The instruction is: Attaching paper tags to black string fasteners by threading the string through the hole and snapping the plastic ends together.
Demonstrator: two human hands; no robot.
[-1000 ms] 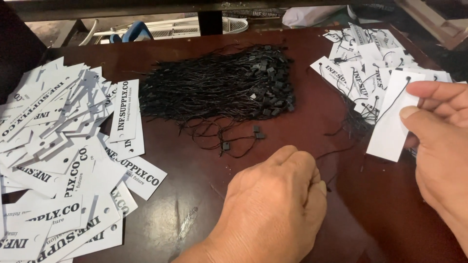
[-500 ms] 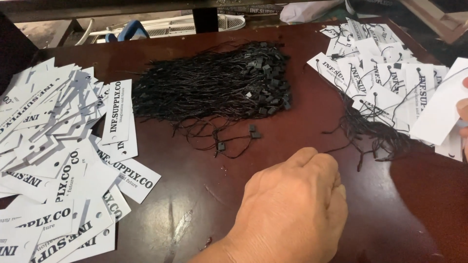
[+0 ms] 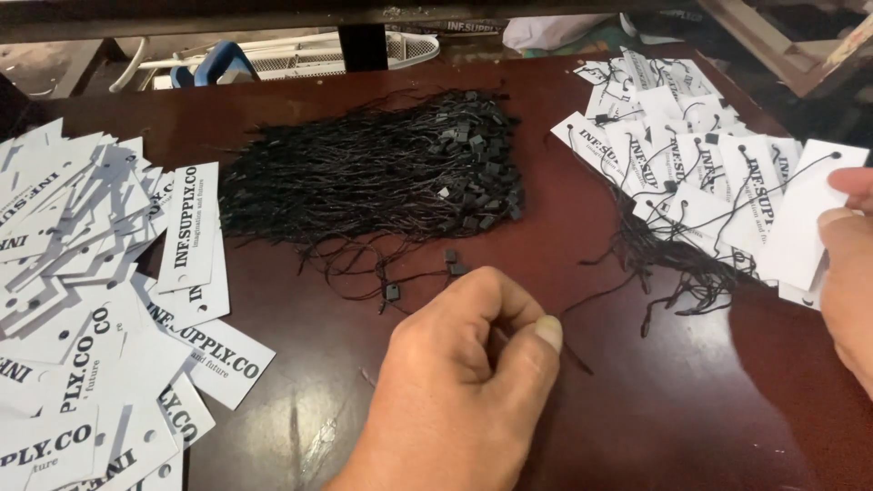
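White blank tag (image 3: 805,214) pinched in right hand (image 3: 850,273) grip; left hand (image 3: 464,382) grip curled beside black strings (image 3: 373,173).

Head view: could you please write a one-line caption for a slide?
Left hand pinching a black string beside the string bundle, right hand holding a white tag over the strung tags.

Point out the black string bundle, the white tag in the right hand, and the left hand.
String bundle (image 3: 373,173), head view, middle of the heap.
White tag (image 3: 805,214), head view, blank face.
Left hand (image 3: 455,382), head view, back of the hand.
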